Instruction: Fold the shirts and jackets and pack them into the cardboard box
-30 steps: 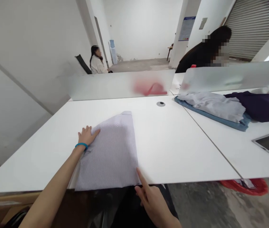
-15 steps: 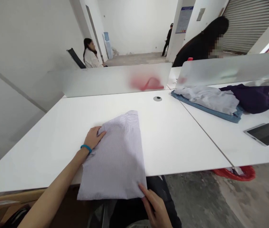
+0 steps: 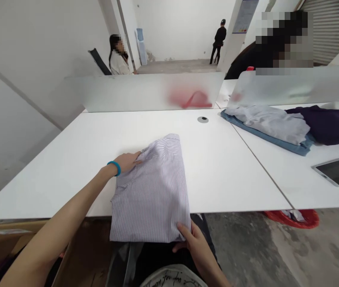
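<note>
A folded pale striped shirt [image 3: 154, 191] lies on the white table [image 3: 67, 159], its near end hanging over the front edge. My left hand [image 3: 127, 161], with a blue band at the wrist, grips the shirt's left side near the collar, fingers tucked into the cloth. At the shirt's lower right corner, past the table's edge, my right hand [image 3: 192, 241] pinches the hem, thumb on top and fingers under it.
A pile of grey, blue and dark purple clothes [image 3: 286, 127] lies on the neighbouring table at the right, with a tablet [image 3: 338, 171] nearer me. Frosted dividers [image 3: 145, 93] close off the far edge. A red basket [image 3: 295, 217] sits on the floor. Other people are beyond the dividers.
The shirt has slid toward me and now overhangs the front edge. My right hand went from pointing at its corner to pinching the hem. My left hand has closed on the cloth.
</note>
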Demonstrator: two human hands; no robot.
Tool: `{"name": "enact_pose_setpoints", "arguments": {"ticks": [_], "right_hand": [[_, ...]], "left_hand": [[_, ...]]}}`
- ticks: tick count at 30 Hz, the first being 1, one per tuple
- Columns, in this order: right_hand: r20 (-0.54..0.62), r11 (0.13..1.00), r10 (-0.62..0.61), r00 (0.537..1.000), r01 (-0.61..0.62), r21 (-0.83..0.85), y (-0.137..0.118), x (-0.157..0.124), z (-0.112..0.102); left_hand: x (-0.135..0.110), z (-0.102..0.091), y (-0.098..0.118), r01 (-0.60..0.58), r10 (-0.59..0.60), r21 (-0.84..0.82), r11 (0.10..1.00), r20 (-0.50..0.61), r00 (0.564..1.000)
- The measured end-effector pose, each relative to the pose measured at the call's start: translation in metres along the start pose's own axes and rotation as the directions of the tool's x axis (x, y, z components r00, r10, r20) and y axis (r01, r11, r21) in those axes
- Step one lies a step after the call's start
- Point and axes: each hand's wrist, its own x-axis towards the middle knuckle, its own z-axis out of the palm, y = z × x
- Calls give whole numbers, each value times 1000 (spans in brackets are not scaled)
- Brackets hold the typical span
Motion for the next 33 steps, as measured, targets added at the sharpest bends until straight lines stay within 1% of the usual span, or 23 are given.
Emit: {"name": "enact_pose_setpoints", "arguments": {"ticks": [1,3,5,7,10,12,14,16,18,19,21,23,25,26,27,28,29,30,31,32,33], "right_hand": [[1,1000,13,1000,-13,-10,-2,-3,0],[-13,999,42,999,-42,-7,-4,-10,0],[-37,999,52,998,-52,10,-7,-16,-1],[-58,999,35,998,-34,18,-12,-19,-2],[-30,999,21,999,-22,-24,-22,-20,-2],[31,996,29,999,-26,-83,-29,-17,1],[105,989,36,994,-20,-149,-33,-12,9],[213,973,66,975,-16,-229,-34,-4,25],[356,951,122,927,-6,-310,-31,4,48],[431,937,154,889,7,-349,-28,9,63],[574,910,199,795,69,-410,-19,17,97],[710,883,220,669,173,-437,-9,25,137],[826,842,237,512,315,-437,4,30,178],[868,805,247,431,407,-432,10,32,198],[895,745,258,363,516,-423,18,33,217],[911,655,269,313,634,-411,25,33,235],[917,534,281,284,748,-395,34,33,250],[916,386,295,274,842,-376,43,33,263],[907,226,316,277,907,-355,53,33,272],[891,68,349,291,940,-333,62,33,279],[867,-66,389,310,949,-310,71,33,283]], "left_hand": [[-4,-1,3,0,0,37,999,-13,1000],[-11,-4,7,-38,40,36,999,-36,999],[-19,-7,9,-81,79,-31,996,-62,995],[-29,-10,9,-102,93,-115,988,-84,992],[-48,-15,6,-104,78,-197,975,-135,988],[-67,-19,-2,-69,33,-207,976,-175,984],[-93,-24,-18,-2,-49,-216,976,-232,971],[-129,-29,-39,84,-157,-230,970,-318,935],[-176,-33,-62,193,-279,-243,951,-395,875],[-203,-34,-73,259,-344,-249,933,-415,842],[-260,-35,-93,400,-475,-257,879,-423,772],[-319,-34,-113,525,-584,-260,810,-424,692],[-376,-30,-134,640,-685,-266,721,-414,600],[-402,-26,-145,695,-737,-276,664,-396,548],[-425,-20,-156,744,-786,-286,604,-371,495],[-445,-12,-166,783,-827,-296,548,-336,451],[-460,-1,-174,809,-858,-306,501,-298,419],[-471,12,-182,826,-880,-316,467,-261,398],[-478,29,-187,839,-898,-326,436,-215,384],[-480,48,-191,851,-914,-333,406,-168,370],[-479,69,-192,862,-926,-338,378,-124,357]]}}
